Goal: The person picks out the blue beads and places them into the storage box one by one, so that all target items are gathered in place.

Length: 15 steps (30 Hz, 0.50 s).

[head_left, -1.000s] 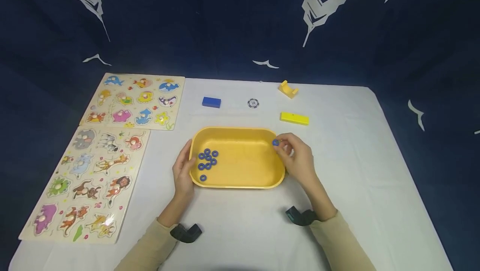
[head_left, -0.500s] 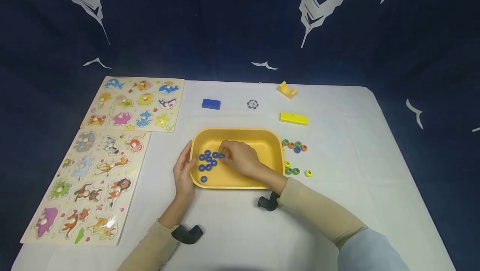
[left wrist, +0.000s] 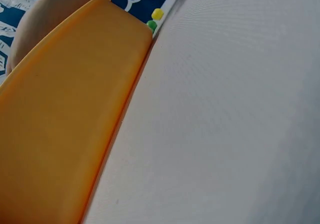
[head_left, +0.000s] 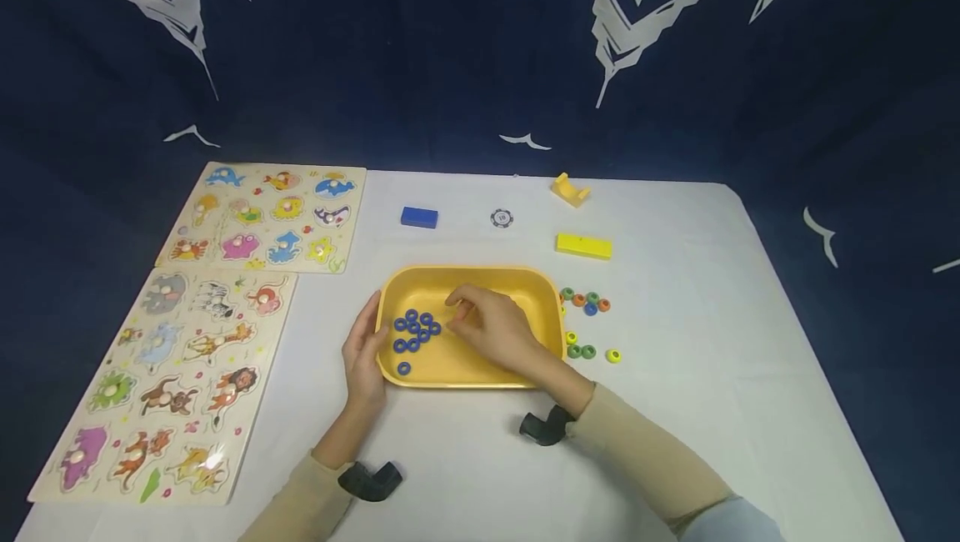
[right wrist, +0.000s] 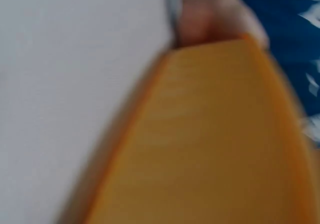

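Observation:
In the head view a yellow tray [head_left: 471, 386] stands on the white table, with several blue ring beads [head_left: 414, 328] grouped in its left part. My left hand [head_left: 365, 367] holds the tray's left end, thumb over the rim and fingers along the outside. Over the tray's middle is my right hand [head_left: 498, 329], just right of the beads, thumb and index finger apart with nothing between them. The left wrist view looks along the tray's outer wall [left wrist: 65, 119]. The right wrist view, blurred, shows the tray's wall [right wrist: 200, 134] and the left hand [right wrist: 215, 19] at its far end.
Right of the tray lie several loose beads, among them green beads [head_left: 588, 352], orange beads [head_left: 604, 305] and a yellow bead [head_left: 613, 356]. Behind it are a blue block [head_left: 419, 218], a poker chip [head_left: 502, 218], a yellow bar [head_left: 583, 246] and a yellow cradle-shaped piece [head_left: 570, 190]. Animal puzzle boards [head_left: 258, 409] lie left.
My right hand brought a blue bead from the tray's right edge to the group on the left, let go of it and drew back slightly. The left hand kept its hold.

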{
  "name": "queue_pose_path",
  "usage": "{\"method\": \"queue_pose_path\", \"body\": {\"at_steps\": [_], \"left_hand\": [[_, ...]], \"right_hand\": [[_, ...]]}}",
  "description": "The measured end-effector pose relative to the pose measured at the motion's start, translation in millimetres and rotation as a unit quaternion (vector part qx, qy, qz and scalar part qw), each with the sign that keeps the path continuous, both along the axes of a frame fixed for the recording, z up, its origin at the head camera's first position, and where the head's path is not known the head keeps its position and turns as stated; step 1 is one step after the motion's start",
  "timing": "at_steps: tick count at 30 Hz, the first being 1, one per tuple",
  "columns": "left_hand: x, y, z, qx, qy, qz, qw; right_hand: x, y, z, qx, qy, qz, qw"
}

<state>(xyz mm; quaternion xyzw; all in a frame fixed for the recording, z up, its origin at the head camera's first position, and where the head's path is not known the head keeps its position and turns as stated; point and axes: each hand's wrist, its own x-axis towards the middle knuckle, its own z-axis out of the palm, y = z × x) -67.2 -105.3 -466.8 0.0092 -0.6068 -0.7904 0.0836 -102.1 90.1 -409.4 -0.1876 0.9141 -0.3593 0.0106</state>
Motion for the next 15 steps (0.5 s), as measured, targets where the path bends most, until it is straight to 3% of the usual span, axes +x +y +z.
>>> {"method": "queue_pose_path", "body": {"at_steps": [4, 8, 11, 15], "left_hand": [[1.5, 0, -0.6, 0.007, -0.001, -0.005, 1.0000], [1.4, 1, 0.1, 0.014, 0.005, -0.001, 0.9999], [1.3, 0, 0.0, 0.012, 0.007, 0.000, 0.9999], [0.7, -1, -0.8, 0.013, 0.008, 0.000, 0.9999]], "right_hand": [[9.8, 40, 5.2, -0.086, 0.078, -0.039, 0.992], [15.4, 88, -2.0, -0.113, 0.117, -0.103, 0.981], [17.1, 121, -21.3, -0.118, 0.118, -0.167, 0.972], [14.8, 153, -52.3, -0.085, 0.124, -0.244, 0.958]]}}
